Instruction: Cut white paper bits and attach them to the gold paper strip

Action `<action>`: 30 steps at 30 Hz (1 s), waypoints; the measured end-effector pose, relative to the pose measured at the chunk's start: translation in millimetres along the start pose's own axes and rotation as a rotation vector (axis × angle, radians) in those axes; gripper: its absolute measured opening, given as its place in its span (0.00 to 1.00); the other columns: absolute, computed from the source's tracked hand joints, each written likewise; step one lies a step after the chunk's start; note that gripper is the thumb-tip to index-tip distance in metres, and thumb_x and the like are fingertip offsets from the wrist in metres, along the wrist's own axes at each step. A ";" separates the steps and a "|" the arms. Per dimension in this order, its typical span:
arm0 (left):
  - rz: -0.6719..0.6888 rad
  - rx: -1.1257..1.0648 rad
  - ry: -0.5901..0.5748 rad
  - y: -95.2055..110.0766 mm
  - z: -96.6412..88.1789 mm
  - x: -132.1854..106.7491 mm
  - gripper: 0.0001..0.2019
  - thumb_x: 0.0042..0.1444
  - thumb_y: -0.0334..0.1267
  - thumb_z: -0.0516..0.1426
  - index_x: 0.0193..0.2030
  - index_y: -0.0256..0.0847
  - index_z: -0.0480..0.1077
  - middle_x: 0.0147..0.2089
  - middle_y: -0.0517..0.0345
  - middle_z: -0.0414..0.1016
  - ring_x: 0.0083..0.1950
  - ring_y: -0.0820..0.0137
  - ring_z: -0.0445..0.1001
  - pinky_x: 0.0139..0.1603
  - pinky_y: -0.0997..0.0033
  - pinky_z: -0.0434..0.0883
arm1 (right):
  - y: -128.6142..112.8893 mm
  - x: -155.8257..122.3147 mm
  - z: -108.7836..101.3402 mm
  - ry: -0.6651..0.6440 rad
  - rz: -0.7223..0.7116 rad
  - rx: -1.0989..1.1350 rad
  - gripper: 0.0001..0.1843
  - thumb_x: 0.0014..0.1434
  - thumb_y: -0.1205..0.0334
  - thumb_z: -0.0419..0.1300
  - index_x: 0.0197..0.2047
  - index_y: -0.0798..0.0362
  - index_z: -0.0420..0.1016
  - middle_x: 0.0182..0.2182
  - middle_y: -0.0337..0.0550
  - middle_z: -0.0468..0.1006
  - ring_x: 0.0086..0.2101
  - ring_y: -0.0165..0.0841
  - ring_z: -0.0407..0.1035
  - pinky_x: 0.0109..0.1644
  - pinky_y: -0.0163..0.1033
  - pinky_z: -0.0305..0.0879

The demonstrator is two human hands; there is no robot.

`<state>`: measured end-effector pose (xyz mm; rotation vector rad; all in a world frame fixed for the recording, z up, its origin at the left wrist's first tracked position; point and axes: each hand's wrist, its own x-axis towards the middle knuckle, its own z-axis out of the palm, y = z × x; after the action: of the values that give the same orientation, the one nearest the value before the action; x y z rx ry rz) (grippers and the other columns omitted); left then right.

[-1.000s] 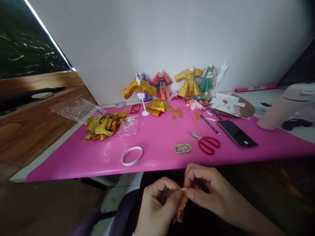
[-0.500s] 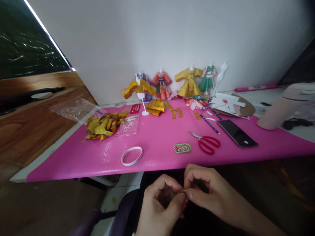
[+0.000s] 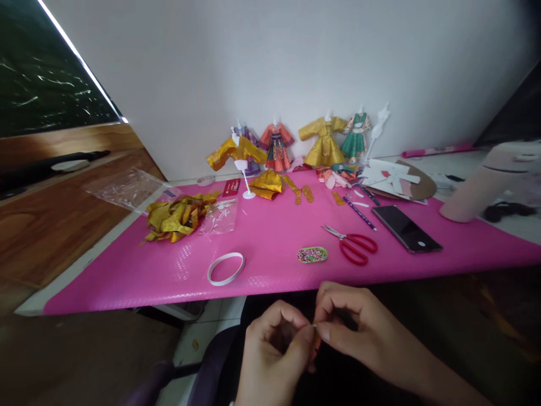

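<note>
Below the table's front edge, over my lap, my left hand [image 3: 274, 352] and my right hand [image 3: 353, 330] meet fingertip to fingertip. Both are closed in a pinch on a small orange-red patterned strip [image 3: 314, 345] with a white tip; most of it is hidden behind my left fingers. On the pink mat [image 3: 270, 237] just beyond my hands lie a small oval patterned piece [image 3: 312, 255], red-handled scissors [image 3: 355, 246] and a white tape ring [image 3: 226, 268].
Several small paper dresses on stands [image 3: 325, 141] line the wall. A heap of gold scraps [image 3: 175, 216] and clear bags lie at left. A phone [image 3: 406, 228], a pen [image 3: 359, 213], cut white paper on brown card [image 3: 399, 180] and a pink cylinder [image 3: 486, 189] sit at right.
The strip hung lower and showed more a second ago; now my left fingers have curled over it and cover most of it. My hands stay in the same spot.
</note>
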<state>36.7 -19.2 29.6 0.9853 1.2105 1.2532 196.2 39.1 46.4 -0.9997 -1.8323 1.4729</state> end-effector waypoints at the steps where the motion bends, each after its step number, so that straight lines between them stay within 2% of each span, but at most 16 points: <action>1: 0.003 0.002 0.001 -0.1 0.5 0.0 0.06 0.54 0.34 0.60 0.27 0.40 0.69 0.20 0.64 0.72 0.20 0.77 0.68 0.23 0.78 0.66 | 0.1 0.0 0.1 -0.001 0.002 0.001 0.06 0.53 0.65 0.60 0.25 0.52 0.73 0.25 0.36 0.70 0.28 0.30 0.62 0.33 0.38 0.57; 6: -0.010 0.026 0.033 5.4 4.4 1.3 0.07 0.51 0.36 0.61 0.25 0.41 0.68 0.19 0.64 0.71 0.19 0.77 0.67 0.22 0.77 0.65 | -2.1 0.3 0.5 0.004 0.018 -0.008 0.06 0.53 0.64 0.59 0.25 0.52 0.73 0.25 0.37 0.70 0.27 0.30 0.63 0.32 0.38 0.57; 12: -0.023 0.074 0.081 9.7 7.4 3.0 0.08 0.48 0.38 0.62 0.23 0.41 0.68 0.17 0.64 0.69 0.18 0.77 0.67 0.21 0.78 0.65 | -3.8 1.0 0.6 0.019 -0.037 -0.028 0.06 0.52 0.63 0.59 0.25 0.52 0.73 0.25 0.37 0.70 0.27 0.30 0.63 0.32 0.38 0.58; 19: -0.122 -0.026 -0.010 5.3 2.6 0.0 0.09 0.47 0.38 0.65 0.27 0.40 0.68 0.19 0.65 0.71 0.17 0.78 0.66 0.19 0.79 0.65 | -3.2 2.3 0.1 0.027 -0.026 -0.043 0.06 0.52 0.65 0.57 0.24 0.52 0.71 0.25 0.36 0.69 0.27 0.30 0.63 0.31 0.38 0.58; 23: -0.135 -0.064 0.008 8.1 1.8 0.4 0.10 0.45 0.38 0.67 0.26 0.39 0.69 0.18 0.65 0.71 0.17 0.77 0.68 0.20 0.79 0.66 | -1.9 2.3 0.8 0.015 -0.038 -0.038 0.06 0.52 0.65 0.56 0.24 0.52 0.70 0.25 0.36 0.68 0.27 0.30 0.63 0.31 0.38 0.57; 26: -0.113 -0.077 0.006 6.4 1.4 0.5 0.10 0.46 0.38 0.67 0.25 0.39 0.70 0.19 0.64 0.72 0.18 0.77 0.69 0.21 0.79 0.67 | -2.0 2.1 1.9 0.011 -0.040 -0.039 0.06 0.52 0.65 0.56 0.24 0.52 0.69 0.25 0.36 0.68 0.27 0.30 0.62 0.31 0.38 0.58; 30: -0.065 -0.037 -0.020 0.2 -2.4 -2.4 0.08 0.54 0.38 0.63 0.26 0.40 0.70 0.21 0.62 0.74 0.20 0.76 0.71 0.22 0.78 0.69 | -2.8 2.2 1.9 0.001 -0.043 -0.019 0.06 0.52 0.63 0.57 0.24 0.52 0.70 0.25 0.37 0.68 0.27 0.31 0.62 0.31 0.39 0.57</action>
<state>34.5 -21.7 29.7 0.9227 1.1902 1.2082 192.8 39.6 48.7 -0.9643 -1.8593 1.4317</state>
